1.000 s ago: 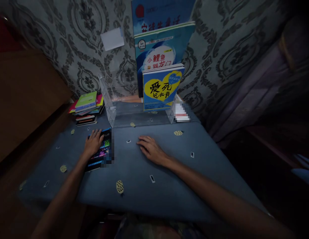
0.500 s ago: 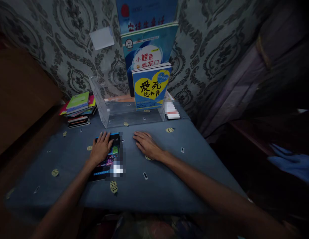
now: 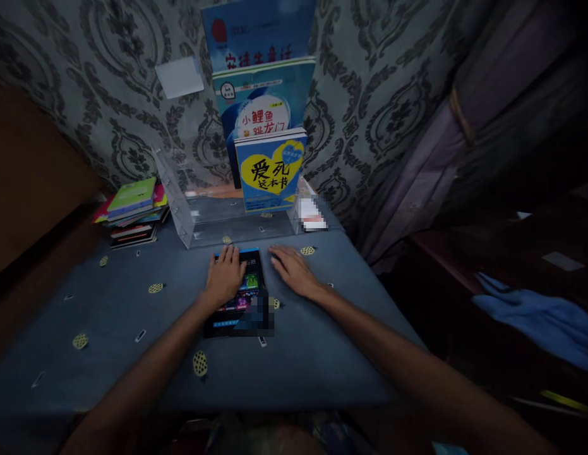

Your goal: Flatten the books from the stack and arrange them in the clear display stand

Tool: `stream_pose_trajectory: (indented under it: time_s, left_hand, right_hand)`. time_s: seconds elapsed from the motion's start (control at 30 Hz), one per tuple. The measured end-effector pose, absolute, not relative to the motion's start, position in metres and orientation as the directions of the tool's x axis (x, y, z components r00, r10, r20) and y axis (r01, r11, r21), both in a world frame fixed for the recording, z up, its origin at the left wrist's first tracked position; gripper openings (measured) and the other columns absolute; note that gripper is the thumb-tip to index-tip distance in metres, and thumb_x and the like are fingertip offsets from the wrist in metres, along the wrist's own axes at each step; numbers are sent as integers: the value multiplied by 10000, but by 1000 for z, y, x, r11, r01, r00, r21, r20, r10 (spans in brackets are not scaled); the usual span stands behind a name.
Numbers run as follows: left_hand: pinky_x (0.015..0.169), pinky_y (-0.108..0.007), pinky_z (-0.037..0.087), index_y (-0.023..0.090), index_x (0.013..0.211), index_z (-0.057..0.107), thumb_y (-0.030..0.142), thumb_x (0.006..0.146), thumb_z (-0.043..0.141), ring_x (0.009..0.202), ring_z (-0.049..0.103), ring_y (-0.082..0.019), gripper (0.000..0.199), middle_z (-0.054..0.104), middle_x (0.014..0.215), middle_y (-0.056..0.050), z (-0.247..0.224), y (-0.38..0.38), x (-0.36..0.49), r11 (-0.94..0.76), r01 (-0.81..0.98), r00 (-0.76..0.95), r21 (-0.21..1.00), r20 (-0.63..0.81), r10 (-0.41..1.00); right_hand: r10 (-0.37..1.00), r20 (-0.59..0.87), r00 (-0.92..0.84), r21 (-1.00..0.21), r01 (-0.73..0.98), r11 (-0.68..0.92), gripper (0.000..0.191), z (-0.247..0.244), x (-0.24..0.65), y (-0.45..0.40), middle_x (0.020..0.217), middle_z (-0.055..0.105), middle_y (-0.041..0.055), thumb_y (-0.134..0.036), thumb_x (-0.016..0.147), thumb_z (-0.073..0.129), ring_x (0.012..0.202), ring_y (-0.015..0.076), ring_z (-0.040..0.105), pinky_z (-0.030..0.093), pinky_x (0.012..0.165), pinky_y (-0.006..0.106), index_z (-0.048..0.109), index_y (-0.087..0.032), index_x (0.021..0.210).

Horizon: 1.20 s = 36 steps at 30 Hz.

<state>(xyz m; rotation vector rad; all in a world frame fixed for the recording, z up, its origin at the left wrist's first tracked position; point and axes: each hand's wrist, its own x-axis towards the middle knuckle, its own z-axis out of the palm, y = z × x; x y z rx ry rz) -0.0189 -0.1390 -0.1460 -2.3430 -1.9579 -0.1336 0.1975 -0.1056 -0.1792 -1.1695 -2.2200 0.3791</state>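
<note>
A dark book (image 3: 249, 294) with colourful pictures lies flat on the blue-grey tablecloth. Spread over its upper left part, my left hand (image 3: 226, 272) rests with the fingers pointing away from me. My right hand (image 3: 294, 270) lies on the cloth just right of the book, fingers apart and holding nothing. Behind both hands a clear acrylic stand (image 3: 180, 208) carries upright books at its right side: a blue one with a yellow heart (image 3: 271, 174) in front, a teal one (image 3: 294, 95) behind it and a taller blue one (image 3: 260, 31) at the back.
A stack of books (image 3: 132, 202) sits at the back left of the table (image 3: 114, 316). White papers (image 3: 311, 212) lie right of the stand. A white card (image 3: 180, 77) is on the patterned wall. Blue cloth (image 3: 535, 316) lies to the right, beyond the table.
My left hand and the dark book under it have moved right across the cloth, closer to my right hand. The camera view has shifted a little.
</note>
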Motion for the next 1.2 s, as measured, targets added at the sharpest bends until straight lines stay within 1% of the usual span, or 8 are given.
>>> stream_pose_trajectory:
  time_s: [0.1,0.27,0.4,0.5,0.57,0.73,0.9,1.2]
  left_hand:
    - [1153,-582,329,74,1479,459,347,1043,316,1460,374,-352,534,434,1556,-203,-142,-132,3,-162,987,161,-3,123,979]
    - [1137,-568,345,47,1463,462,337,1043,329,1437,398,-350,528,455,1532,-230,-138,-122,34,-172,985,171,2,127,977]
    - [1141,-540,343,73,1455,457,336,1035,372,1416,419,-332,503,466,1522,-217,-140,-120,41,-182,983,174,22,186,967]
    - [1111,-502,388,117,1434,469,304,1012,437,1400,431,-319,463,457,1522,-202,-143,-121,26,-239,967,211,88,252,945]
    - [1095,-483,406,149,1391,504,261,1002,442,1358,468,-304,409,508,1465,-177,-145,-122,9,-274,951,223,140,302,927]
    - [1030,-428,454,151,1257,574,217,997,427,1190,560,-270,306,616,1267,-135,-152,-122,-25,-300,933,227,196,325,918]
    - [974,-424,470,157,1239,580,162,981,405,1146,570,-272,311,634,1208,-130,-151,-123,-27,-311,940,258,143,298,919]
    - [912,-438,460,135,1239,582,170,986,441,1138,582,-288,292,642,1242,-137,-144,-129,-20,-281,958,284,-51,271,920]
  right_hand:
    - [828,398,-395,-559,611,560,389,-181,200,-102,1344,664,136,-285,1011,407,1281,259,595,455,1108,476,619,-170,1317]
    - [819,464,-338,-568,596,568,383,-186,205,-98,1387,635,126,-252,975,451,1310,259,572,451,1119,495,625,-191,1311]
    - [801,487,-349,-515,625,586,374,-185,207,-101,1400,621,159,-223,965,460,1325,281,559,444,1120,525,646,-153,1283]
    - [777,500,-382,-459,644,612,364,-180,206,-107,1407,621,143,-206,968,468,1343,275,546,442,1116,529,650,-177,1281]
    - [753,510,-416,-414,648,639,360,-175,202,-111,1408,623,134,-193,976,465,1352,265,541,421,1134,528,651,-188,1285]
    - [642,465,-610,-298,575,762,365,-163,177,-115,1392,626,185,-154,970,479,1381,265,515,338,1199,531,641,-103,1293]
    - [618,348,-705,-264,559,786,423,-158,146,-110,1468,551,209,-151,980,451,1447,275,432,316,1218,511,569,-55,1375]
    - [715,282,-639,-285,656,699,484,-159,151,-103,1495,506,243,-289,1008,461,1463,301,403,339,1198,535,520,-42,1420]
